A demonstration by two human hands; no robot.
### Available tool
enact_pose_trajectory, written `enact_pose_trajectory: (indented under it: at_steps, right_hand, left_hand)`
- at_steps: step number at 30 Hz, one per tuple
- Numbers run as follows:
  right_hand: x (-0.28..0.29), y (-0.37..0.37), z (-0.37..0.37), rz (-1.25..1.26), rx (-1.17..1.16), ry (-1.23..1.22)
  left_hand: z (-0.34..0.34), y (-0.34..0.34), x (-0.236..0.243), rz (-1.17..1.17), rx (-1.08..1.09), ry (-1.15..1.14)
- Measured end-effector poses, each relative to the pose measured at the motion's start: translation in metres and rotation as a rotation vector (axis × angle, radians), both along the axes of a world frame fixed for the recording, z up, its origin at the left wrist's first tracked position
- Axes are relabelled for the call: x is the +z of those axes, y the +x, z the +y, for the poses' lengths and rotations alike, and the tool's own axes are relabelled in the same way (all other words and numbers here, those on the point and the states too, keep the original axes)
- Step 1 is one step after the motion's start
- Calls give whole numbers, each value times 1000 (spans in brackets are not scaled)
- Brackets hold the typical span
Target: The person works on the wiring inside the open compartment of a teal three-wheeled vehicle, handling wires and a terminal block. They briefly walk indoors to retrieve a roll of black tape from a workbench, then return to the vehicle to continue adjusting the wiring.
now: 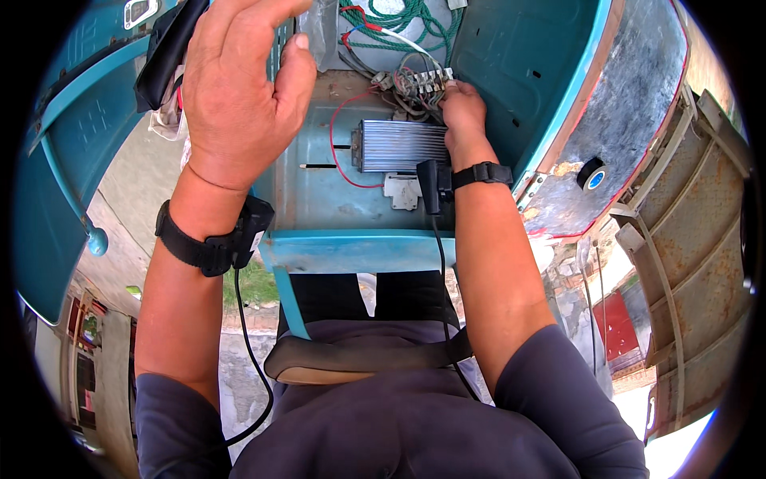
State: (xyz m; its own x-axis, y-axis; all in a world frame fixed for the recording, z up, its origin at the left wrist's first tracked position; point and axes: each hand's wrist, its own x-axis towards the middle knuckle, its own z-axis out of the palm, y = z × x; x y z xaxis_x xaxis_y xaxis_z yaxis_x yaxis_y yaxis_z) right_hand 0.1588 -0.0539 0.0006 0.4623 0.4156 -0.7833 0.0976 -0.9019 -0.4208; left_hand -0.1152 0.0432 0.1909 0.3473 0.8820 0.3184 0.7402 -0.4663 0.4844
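Wires [410, 104] bunch at the top centre of the frame, joined to pale connectors [431, 78]. The right hand [464, 114] is at the connectors' right end, thumb and fingertips against them; whether they grip, I cannot tell. The left hand [246, 92], upper left, is raised with its thumb wide of the fingers, whose tips are partly cut off. Below the wires lies a finned box [399, 146]; green rope [435, 30] lies above, and tape [591, 174] sits at right.
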Motion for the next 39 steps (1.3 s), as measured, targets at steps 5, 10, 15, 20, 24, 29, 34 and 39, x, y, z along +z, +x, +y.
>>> enact_pose_trajectory:
  at_steps: [5, 10, 15, 20, 24, 29, 34, 39]
  right_hand:
    - [-2, -1, -3, -49, -89, 16]
    - [1, -2, -2, -28, -109, 8]
    - [-2, -1, -3, -19, -130, 19]
    - [1, -3, -2, -19, -154, 30]
    - [1, -1, -4, -39, -104, 21]
    - [10, -5, -2, -37, -39, -5]
    - [5, -8, -10, -66, -174, 85]
    - [18, -16, -4, -28, -240, 119]
  left_hand:
    - [1, 1, 2, -36, 4, -22]
    - [2, 3, 7, -24, -2, -45]
    - [0, 3, 8, -55, -4, -53]
    - [-4, 10, 10, -96, -37, -92]
    - [-6, 28, -3, -259, -34, -123]
    - [-29, 66, -25, -398, 114, -524]
    - [-45, 94, -79, -594, 372, -1041]
    - [-55, 101, -129, -603, 475, -1263]
